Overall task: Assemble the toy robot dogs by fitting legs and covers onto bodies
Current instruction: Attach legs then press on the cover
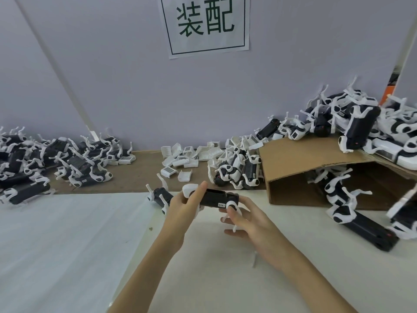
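Awkwardly gripping black toy-dog body (214,198) in left hand (184,206), right hand (244,219) pinching white leg (232,205); risking misaligned, snapped peg.

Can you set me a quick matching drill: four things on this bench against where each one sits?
Things:
1. black toy body
2. loose white covers
3. cardboard box
4. paper sign

Places:
A. on the wall
B. far middle of the bench
C. held in both hands
D. right of the covers, on its side

Pairs: 1-C, 2-B, 3-D, 4-A
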Motion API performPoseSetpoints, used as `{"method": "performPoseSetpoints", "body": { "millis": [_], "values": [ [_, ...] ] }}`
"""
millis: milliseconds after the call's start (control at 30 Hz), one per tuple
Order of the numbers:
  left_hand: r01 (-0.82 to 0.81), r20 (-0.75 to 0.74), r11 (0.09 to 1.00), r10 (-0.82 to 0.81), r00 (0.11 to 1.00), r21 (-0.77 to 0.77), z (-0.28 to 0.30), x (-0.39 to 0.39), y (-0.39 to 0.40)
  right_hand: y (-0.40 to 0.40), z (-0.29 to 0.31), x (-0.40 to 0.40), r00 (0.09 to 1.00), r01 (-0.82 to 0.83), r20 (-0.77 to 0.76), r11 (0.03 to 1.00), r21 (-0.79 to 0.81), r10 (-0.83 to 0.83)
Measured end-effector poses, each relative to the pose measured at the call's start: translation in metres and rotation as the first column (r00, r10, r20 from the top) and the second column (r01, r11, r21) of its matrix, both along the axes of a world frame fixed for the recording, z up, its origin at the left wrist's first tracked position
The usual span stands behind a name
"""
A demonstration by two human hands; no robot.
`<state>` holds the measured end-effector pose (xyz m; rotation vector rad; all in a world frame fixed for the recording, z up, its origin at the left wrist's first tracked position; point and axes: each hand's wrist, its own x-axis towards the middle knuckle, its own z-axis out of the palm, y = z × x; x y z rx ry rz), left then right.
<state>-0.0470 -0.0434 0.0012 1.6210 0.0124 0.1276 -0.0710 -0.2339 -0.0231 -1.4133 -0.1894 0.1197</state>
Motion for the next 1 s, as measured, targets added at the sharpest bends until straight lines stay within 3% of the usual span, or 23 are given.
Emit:
{"method": "performPoseSetpoints", "body": {
  "millis": [67, 133, 233, 333, 433, 533, 600, 667, 767, 900, 1000],
  "values": [
    [0.070, 0.041, 0.995, -0.072, 0.997, 0.069, -0.001, 0.003, 0.007, -0.005, -0.002, 0.003, 0.999, -0.025, 0.043, 0.999, 0.037, 0.023],
    [0.120, 0.055, 0.991, -0.123, 0.991, 0.056, -0.001, 0.002, 0.008, -0.008, -0.004, 0.004, 0.990, -0.025, 0.138, 0.999, -0.033, 0.029],
    [0.120, 0.039, 0.959, -0.113, 0.993, -0.255, 0.002, -0.001, 0.001, -0.006, -0.007, 0.001, 0.958, 0.036, 0.285, 0.971, -0.236, 0.034],
    [0.006, 0.023, 0.892, 0.005, 1.000, -0.452, 0.004, -0.003, -0.002, 0.004, -0.010, -0.004, 0.915, 0.135, 0.400, 0.899, -0.417, 0.048],
    [-0.120, -0.060, 0.814, 0.105, 0.993, -0.568, 0.001, -0.001, 0.003, 0.015, -0.014, -0.009, 0.858, 0.213, 0.505, 0.827, -0.520, 0.096],
    [-0.121, -0.059, 0.795, 0.107, 0.993, -0.594, 0.002, 0.000, 0.005, 0.023, -0.017, -0.013, 0.789, 0.339, 0.605, 0.744, -0.575, 0.108],
    [-0.086, -0.021, 0.821, 0.089, 0.996, -0.564, 0.004, -0.002, 0.006, 0.024, -0.016, -0.012, 0.745, 0.435, 0.661, 0.684, -0.585, 0.091],
    [-0.035, 0.049, 0.883, 0.066, 0.997, -0.468, 0.005, -0.002, 0.007, 0.021, -0.013, -0.010, 0.750, 0.440, 0.659, 0.707, -0.553, 0.049],
    [-0.002, 0.099, 0.969, 0.027, 0.995, -0.247, 0.004, -0.003, 0.003, 0.011, -0.010, -0.010, 0.868, 0.258, 0.496, 0.850, -0.459, 0.005],
    [-0.078, 0.143, 0.991, 0.062, 0.988, 0.109, -0.003, 0.002, 0.005, -0.002, -0.010, -0.010, 0.945, 0.129, 0.322, 0.846, -0.518, 0.052],
    [-0.019, 0.080, 0.993, 0.010, 0.997, 0.115, -0.006, 0.003, 0.009, -0.001, -0.014, -0.008, 0.969, 0.089, 0.243, 0.853, -0.514, 0.045]
  ]
}}
